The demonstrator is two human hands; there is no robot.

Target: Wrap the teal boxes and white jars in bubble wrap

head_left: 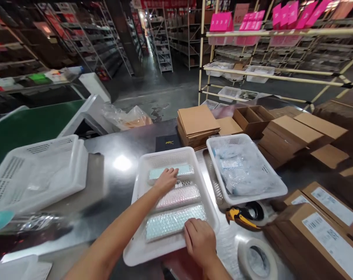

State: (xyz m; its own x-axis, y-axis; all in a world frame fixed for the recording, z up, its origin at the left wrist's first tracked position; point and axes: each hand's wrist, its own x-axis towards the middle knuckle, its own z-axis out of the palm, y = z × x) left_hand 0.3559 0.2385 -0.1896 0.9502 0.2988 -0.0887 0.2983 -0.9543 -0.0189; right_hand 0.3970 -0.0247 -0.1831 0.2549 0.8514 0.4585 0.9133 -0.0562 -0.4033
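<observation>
A white perforated plastic basket (pixel 129 249) on a shiny metal tabletop (pixel 106 221) holds three flat bubble-wrapped packs: a pale blue pack (pixel 186 170) at 12 o'clock, a pink pack (pixel 183 195) at centre, a mint-green pack (pixel 172 223) at 6 o'clock. The left hand (pixel 167 181) partly hides the blue one; the right hand (pixel 201 238) touches the mint one's right end (undersides of both hands hidden, so I cannot tell whether either grips). Blurred, a dark red shape (pixel 176 266) is cut off below.
</observation>
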